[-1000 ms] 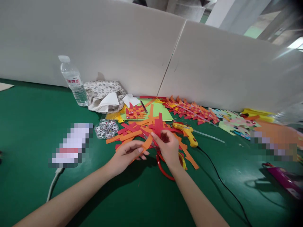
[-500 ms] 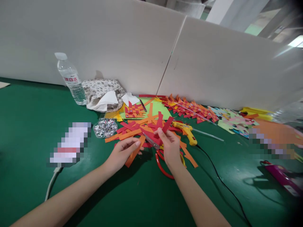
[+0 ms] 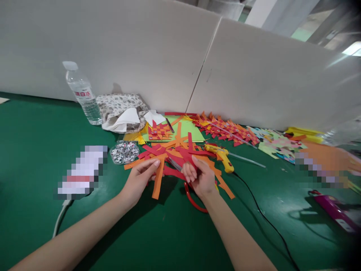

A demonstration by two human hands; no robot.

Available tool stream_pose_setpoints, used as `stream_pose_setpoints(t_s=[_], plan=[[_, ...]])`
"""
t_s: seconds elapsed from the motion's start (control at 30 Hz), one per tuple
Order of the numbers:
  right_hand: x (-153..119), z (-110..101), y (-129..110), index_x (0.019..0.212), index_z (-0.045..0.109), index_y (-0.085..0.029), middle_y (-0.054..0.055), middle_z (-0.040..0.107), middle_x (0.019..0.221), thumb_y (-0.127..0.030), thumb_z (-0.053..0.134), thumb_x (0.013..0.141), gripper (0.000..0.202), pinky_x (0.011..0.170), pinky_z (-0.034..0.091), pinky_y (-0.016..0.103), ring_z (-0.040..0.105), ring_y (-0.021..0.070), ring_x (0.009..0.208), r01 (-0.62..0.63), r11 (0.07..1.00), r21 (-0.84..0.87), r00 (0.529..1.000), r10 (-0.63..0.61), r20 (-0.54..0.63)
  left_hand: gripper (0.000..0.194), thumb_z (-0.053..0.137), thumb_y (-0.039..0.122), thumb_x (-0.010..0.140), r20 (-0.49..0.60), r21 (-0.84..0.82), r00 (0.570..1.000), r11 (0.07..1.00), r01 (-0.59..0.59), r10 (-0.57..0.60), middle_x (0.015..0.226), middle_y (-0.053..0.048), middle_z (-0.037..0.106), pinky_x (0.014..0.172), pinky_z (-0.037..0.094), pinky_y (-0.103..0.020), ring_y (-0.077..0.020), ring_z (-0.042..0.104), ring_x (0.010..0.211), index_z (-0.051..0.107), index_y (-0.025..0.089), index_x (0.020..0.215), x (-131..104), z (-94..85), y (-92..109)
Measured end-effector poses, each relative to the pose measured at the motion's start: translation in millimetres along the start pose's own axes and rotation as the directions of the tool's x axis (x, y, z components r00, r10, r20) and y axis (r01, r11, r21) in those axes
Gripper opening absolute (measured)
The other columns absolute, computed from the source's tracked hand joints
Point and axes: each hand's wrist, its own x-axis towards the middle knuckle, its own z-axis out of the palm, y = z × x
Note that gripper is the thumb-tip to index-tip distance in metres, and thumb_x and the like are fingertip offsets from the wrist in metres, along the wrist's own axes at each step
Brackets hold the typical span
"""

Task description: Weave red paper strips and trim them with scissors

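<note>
My left hand point(image 3: 139, 180) pinches an orange paper strip point(image 3: 159, 182) between thumb and fingers, its lower end hanging over the green table. To its right, my right hand point(image 3: 201, 178) is closed, palm turned up and fingers curled in; what it holds, if anything, cannot be made out. Beneath the right hand lie scissors with a red handle point(image 3: 194, 201), their blades partly hidden. Around and behind both hands spreads a loose pile of orange and red paper strips point(image 3: 179, 137).
A yellow glue gun point(image 3: 222, 155) with a black cord lies at the right. Woven red-orange paper fish point(image 3: 225, 130) lie behind. At left are a bag of googly eyes point(image 3: 124, 152), a phone point(image 3: 84, 169), a water bottle point(image 3: 84, 94) and a tissue pouch point(image 3: 122, 109).
My right hand has turned palm up and its fingers have curled; the red strip by its fingertips no longer stands up. The orange strip in my left hand now hangs more upright.
</note>
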Motion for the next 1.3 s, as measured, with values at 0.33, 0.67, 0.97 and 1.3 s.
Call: stream_pose_setpoints(t_s=[0.33,0.67,0.97,1.3], plan=[[-2,-3,12,0.042,0.048,-0.018,-0.003,0.042,0.038,-0.036,0.057,0.087,0.049,0.046,0.03,0.027,0.043,0.0101,0.038,0.098,0.989,-0.112,0.995,-0.096,0.027,0.04,0.079,0.038,0.066,0.08,0.007,0.997,1.0,0.001,-0.002,0.067,0.005,0.057,0.051,0.041,-0.013,-0.0047,0.049,0.057,0.07,0.024,0.103,1,0.5,1],[-6,-4,15,0.044,0.049,-0.018,-0.003,0.044,0.041,-0.037,0.057,0.087,0.047,0.047,0.033,0.026,0.042,0.0095,0.041,0.138,0.967,-0.214,0.99,-0.128,0.06,0.043,0.073,0.04,0.073,0.176,0.1,0.984,0.995,0.0,-0.018,0.063,0.006,0.046,0.05,0.036,-0.013,-0.0046,0.043,0.055,0.064,0.024,0.112,-1,0.3,4],[-8,-2,15,0.046,0.05,-0.018,-0.003,0.045,0.044,-0.034,0.054,0.089,0.046,0.05,0.035,0.027,0.046,0.0111,0.044,0.215,0.954,-0.209,0.977,-0.212,0.038,0.043,0.073,0.043,0.071,0.148,0.153,0.988,0.988,0.01,-0.033,0.064,0.005,0.045,0.05,0.034,-0.013,-0.0051,0.04,0.056,0.065,0.02,0.106,-2,3.0,5],[-3,-2,16,0.046,0.053,-0.018,-0.002,0.045,0.043,-0.035,0.056,0.087,0.044,0.05,0.037,0.028,0.046,0.012,0.044,0.247,0.957,-0.154,0.966,-0.256,-0.045,0.045,0.073,0.046,0.07,0.12,0.131,0.99,0.99,0.06,-0.076,0.084,-0.001,0.059,0.055,0.04,-0.015,-0.0079,0.052,0.067,0.063,0.02,0.105,0,0.1,0]])
